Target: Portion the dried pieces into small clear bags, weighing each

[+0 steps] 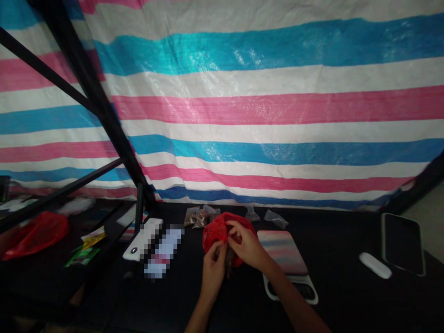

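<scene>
A red plastic bag (212,230) lies bunched on the black table, with both of my hands over its near side. Between my hands hangs a small plastic bag (228,261) with brownish contents, partly covered by my fingers. My left hand (214,262) is closed in a pinch at the small bag's left side. From the right, my right hand (245,244) bends its fingers in a pinch near the top of it; the exact grip is hard to see. Just right of the red bag sits a kitchen scale (282,252), its front partly hidden by my right forearm.
Small filled clear bags (200,217) lie behind the red bag, and a flat clear bag (276,218) lies behind the scale. Leftward are a white device (143,239) and a blurred-out item (164,252). A white mouse (375,265) and a tablet (403,243) lie right. A black frame post (104,111) rises left.
</scene>
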`<control>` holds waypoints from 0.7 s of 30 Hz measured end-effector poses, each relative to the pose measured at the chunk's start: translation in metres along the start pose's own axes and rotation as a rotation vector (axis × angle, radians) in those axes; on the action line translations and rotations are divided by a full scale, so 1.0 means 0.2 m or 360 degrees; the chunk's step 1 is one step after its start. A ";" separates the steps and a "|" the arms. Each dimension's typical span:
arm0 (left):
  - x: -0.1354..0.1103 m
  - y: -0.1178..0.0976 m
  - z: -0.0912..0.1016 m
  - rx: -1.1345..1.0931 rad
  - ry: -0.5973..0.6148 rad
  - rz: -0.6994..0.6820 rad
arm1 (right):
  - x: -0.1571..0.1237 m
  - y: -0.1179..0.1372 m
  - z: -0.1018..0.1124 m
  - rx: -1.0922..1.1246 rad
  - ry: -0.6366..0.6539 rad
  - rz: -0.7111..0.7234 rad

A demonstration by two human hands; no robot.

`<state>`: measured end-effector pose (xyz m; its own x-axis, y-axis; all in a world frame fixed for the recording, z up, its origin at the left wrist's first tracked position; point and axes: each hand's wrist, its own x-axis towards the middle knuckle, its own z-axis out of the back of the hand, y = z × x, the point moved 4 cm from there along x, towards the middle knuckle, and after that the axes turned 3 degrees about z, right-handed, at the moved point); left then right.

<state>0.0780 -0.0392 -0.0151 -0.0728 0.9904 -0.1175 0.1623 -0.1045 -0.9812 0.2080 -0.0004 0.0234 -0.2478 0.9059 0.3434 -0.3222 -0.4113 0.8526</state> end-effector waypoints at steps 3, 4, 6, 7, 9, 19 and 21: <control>0.00 0.01 0.00 0.0006 -0.0002 -0.0010 | 0.01 -0.01 0.00 0.0023 -0.0066 -0.0005; 0.00 0.01 0.00 0.0005 -0.0002 -0.0016 | 0.01 -0.01 0.00 0.0029 -0.0092 -0.0006; 0.00 0.01 0.00 0.0004 -0.0001 -0.0020 | 0.01 -0.01 0.00 0.0041 -0.0136 -0.0004; 0.00 0.01 0.00 0.0001 -0.0005 -0.0019 | 0.01 -0.01 0.01 0.0046 -0.0159 -0.0002; 0.01 0.01 0.00 -0.0015 -0.0030 -0.0012 | 0.02 -0.01 0.01 0.0048 -0.0213 0.0002; 0.00 -0.02 0.04 -0.0099 -0.0179 -0.0157 | 0.00 0.06 0.03 0.0153 -0.0034 0.0058; -0.01 -0.04 0.05 -0.0078 -0.0215 -0.0240 | 0.01 0.07 0.02 0.0206 0.0000 0.0051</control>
<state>0.0673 -0.0410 -0.0095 -0.2308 0.9730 0.0077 0.1871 0.0522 -0.9810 0.2069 -0.0045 0.0366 -0.2559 0.8926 0.3711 -0.1937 -0.4234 0.8850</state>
